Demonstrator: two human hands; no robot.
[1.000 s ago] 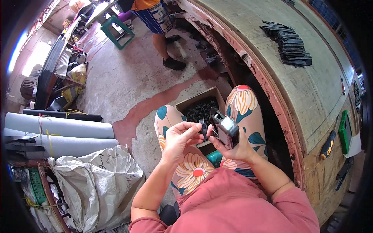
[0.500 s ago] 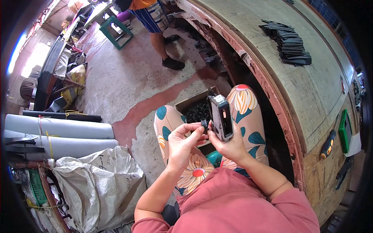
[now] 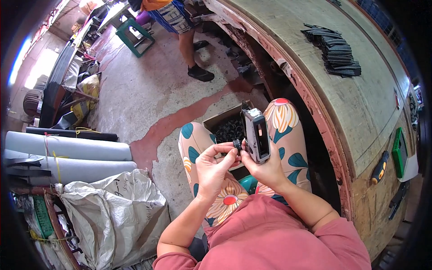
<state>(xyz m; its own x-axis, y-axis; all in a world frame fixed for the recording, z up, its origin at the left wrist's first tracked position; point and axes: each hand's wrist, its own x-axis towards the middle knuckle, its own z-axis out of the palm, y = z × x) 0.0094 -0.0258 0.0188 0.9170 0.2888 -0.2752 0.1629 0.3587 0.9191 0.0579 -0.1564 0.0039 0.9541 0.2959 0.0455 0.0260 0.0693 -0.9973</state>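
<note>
My left hand (image 3: 214, 167) pinches a small black rolled or looped piece (image 3: 237, 144) between thumb and fingertips, above my lap. My right hand (image 3: 264, 170) is wrapped round a black and grey hand tool (image 3: 263, 137) with a long slot through its body and a worn whitish top end. The thumb of that hand reaches toward the black piece, close to the tool's side. Whether the piece touches the tool cannot be made out. Beyond my hands, between my knees, stands an open cardboard box (image 3: 220, 118) holding many small black curled pieces (image 3: 228, 130).
At my right runs a wooden table (image 3: 288, 40) with a pile of black strips (image 3: 335, 51), a screwdriver (image 3: 380, 167) and a green-framed object (image 3: 399, 152). Pale rolls (image 3: 72, 166) and a white sack (image 3: 114, 211) lie left. A person (image 3: 184, 40) stands ahead near a green stool (image 3: 135, 37).
The tool in my right hand has tilted very slightly, and my left hand has barely shifted. The person ahead has moved a little.
</note>
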